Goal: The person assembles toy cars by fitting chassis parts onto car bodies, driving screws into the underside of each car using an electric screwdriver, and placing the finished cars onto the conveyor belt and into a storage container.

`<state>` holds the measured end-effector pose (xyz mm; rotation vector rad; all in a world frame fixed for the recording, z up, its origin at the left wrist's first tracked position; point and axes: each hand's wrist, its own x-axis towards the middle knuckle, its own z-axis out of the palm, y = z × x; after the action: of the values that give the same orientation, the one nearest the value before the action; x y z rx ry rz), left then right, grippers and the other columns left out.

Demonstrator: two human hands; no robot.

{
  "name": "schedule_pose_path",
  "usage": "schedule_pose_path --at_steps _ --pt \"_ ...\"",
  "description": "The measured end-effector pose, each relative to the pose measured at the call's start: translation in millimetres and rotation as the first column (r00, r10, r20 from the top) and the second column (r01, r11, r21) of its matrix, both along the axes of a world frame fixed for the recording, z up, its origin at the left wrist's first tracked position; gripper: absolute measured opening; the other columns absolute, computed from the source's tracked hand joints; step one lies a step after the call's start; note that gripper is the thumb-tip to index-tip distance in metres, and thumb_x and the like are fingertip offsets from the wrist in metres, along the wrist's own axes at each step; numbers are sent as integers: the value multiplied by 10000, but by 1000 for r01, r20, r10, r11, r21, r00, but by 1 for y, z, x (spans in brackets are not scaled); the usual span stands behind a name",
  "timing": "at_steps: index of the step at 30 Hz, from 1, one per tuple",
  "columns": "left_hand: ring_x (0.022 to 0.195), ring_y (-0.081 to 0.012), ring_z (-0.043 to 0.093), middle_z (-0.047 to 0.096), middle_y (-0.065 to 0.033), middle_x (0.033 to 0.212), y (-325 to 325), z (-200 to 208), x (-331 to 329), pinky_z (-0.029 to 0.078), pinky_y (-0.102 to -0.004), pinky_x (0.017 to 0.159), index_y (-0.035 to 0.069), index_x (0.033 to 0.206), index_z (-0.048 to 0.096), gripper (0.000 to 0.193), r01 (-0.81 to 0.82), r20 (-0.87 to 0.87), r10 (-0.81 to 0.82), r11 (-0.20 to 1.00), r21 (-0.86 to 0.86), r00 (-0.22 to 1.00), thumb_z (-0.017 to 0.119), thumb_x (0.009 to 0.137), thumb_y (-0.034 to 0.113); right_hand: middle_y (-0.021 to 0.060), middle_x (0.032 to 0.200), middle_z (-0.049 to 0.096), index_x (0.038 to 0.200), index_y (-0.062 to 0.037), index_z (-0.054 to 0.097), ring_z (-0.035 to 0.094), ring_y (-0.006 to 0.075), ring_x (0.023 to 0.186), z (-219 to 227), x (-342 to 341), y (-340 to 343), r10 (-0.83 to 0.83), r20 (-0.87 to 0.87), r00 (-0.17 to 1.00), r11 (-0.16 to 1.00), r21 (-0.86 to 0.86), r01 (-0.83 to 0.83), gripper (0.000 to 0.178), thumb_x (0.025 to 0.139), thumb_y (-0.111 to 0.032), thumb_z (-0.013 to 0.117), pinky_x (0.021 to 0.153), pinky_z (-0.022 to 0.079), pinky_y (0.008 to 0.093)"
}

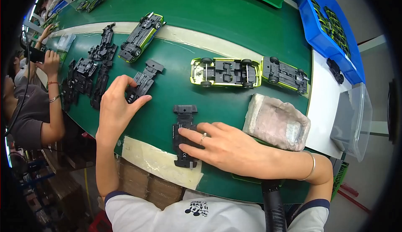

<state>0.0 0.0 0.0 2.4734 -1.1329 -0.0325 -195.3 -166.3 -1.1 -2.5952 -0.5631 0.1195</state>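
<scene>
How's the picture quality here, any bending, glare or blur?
Head view: black surrounds the round fisheye image, and the green table's near edge looks bowed; head view: pale highlights show on the clear plastic box; head view: the right hand and the black plate beneath its fingers look fairly sharp, while detail in the dim lower left is hard to make out.

Black chassis plate: matt plastic. Green tabletop: smooth, faint sheen. Blue bin: glossy plastic. Bangle: polished metal, from here.

Left hand arched, right hand outstretched, palm down
</scene>
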Motion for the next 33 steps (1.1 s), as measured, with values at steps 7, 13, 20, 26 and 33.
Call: schedule_pose_path --at_steps 7,13,20,26,33 --pt "632 -254 534 548 -99 769 -8 4 1 430 -349 570 16 802 509 268 20 2 -20 1000 -20 1000 687 709 194 151 1212 443 1038 4 513 468 306 1069 4 -11 -11 -32 68 997 996 81 26 323 721 -61 522 884 419 365" --pt "654 -225 566 554 -83 738 -10 18 -26 429 -330 550 29 777 539 158 170 -1 -170 982 -87 985 665 693 76 119 1106 510 982 -34 541 559 277 902 29 -20 -42 -238 0 971 949 211 232 291 696 -42 597 750 474 331" --pt "1027 -173 498 548 4 1112 -34 20 -60 370 -318 870 121 1057 552 394 813 -12 -822 560 156 569 568 674 32 94 901 597 944 -32 589 584 240 837 76 -62 -75 -36 -216 976 834 532 149 290 688 -124 687 725 472 308" --pt "1001 -191 509 565 -23 997 -49 33 -50 357 -331 880 92 1062 541 457 868 -168 -855 462 181 490 657 620 103 50 1194 483 1157 -109 519 461 233 1108 66 -123 -74 421 -196 885 716 672 -192 520 694 -278 686 933 311 428" --pt "887 -268 542 573 -83 963 -91 26 -37 418 -334 769 48 956 561 435 620 86 -620 749 -232 780 747 575 143 2 1053 544 973 -129 597 499 205 1052 47 -160 -30 45 -204 978 745 659 103 316 666 -91 659 1016 218 491"
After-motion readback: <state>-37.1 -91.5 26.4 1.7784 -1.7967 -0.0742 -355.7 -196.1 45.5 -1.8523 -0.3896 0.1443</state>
